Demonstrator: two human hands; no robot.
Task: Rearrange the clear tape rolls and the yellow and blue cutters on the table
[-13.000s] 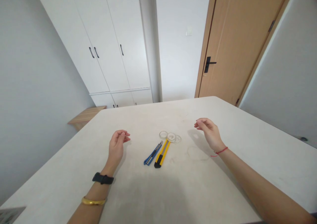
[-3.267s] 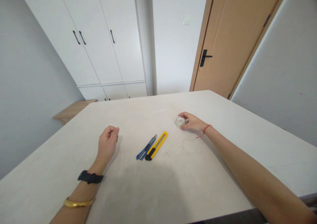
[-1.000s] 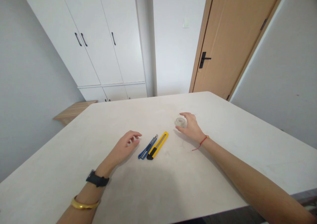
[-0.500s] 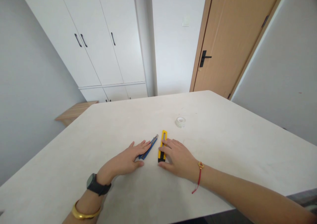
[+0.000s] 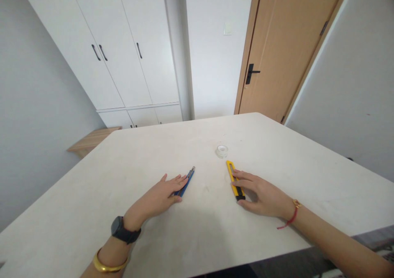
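A yellow utility knife (image 5: 235,181) lies on the counter (image 5: 92,200) beneath our open right hand (image 5: 261,196) (fingers flat, seemingly steadying it), while our open left hand (image 5: 156,197) rests likewise on a blue utility knife (image 5: 189,176).

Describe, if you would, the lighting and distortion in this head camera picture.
In the head view, the wide lens makes the white cabinet and wooden door lean outward, a soft shadow darkens the table between the left hand and right hand, and the light is even, without harsh glare.

bright, soft light, wide-angle edge distortion
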